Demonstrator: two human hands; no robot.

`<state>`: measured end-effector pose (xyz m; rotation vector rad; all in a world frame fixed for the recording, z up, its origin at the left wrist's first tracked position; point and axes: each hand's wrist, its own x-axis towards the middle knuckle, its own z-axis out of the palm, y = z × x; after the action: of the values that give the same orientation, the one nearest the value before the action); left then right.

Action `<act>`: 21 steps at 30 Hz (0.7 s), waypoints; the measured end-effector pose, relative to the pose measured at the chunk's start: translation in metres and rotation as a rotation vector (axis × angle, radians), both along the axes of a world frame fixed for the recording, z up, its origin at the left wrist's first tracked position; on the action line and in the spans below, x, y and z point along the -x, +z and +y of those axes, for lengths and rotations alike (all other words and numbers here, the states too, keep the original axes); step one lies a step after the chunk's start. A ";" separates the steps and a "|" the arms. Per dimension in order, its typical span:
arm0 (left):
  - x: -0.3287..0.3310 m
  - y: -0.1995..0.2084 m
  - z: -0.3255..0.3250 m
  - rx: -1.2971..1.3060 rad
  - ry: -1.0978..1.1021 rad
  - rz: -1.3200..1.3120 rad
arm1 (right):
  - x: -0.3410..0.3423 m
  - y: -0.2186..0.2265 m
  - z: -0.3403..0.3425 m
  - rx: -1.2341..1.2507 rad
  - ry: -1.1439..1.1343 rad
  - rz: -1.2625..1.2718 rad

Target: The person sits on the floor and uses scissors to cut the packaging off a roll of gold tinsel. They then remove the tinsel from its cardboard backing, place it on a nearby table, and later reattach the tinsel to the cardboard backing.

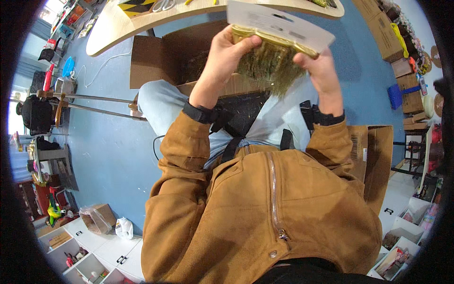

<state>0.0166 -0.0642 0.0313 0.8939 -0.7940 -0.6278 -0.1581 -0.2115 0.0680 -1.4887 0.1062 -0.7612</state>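
Up in front of me, both hands hold a pack of gold-green tinsel-like strands (pixel 274 66) with a white header card (pixel 279 23) along its top. The card has a dark hang slot and faces up. My left hand (pixel 223 59) grips the pack's left end, its thumb pressed on the shiny gold upper band. At the right end my right hand (pixel 324 71) is closed on the band and card, slightly blurred. Loose strands hang from the lower side. Some fingers are hidden behind the pack.
A pale wooden table (pixel 111 29) curves across the far side, bearing scissors (pixel 163 4) and a yellow-handled tool (pixel 201 2). Under it stands an open cardboard box (pixel 151 61), in front of my knees. Another carton (pixel 378 161) is by my right side; metal rods (pixel 99 98) extend leftward.
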 end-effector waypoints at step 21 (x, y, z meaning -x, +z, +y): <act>0.033 -0.002 0.029 -0.084 0.057 -0.057 | 0.000 -0.011 0.047 -0.044 -0.147 -0.008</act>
<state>-0.0166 -0.0354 0.0294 1.0112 -0.7947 -0.5907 -0.1585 -0.1643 0.0574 -1.4473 0.2275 -0.8773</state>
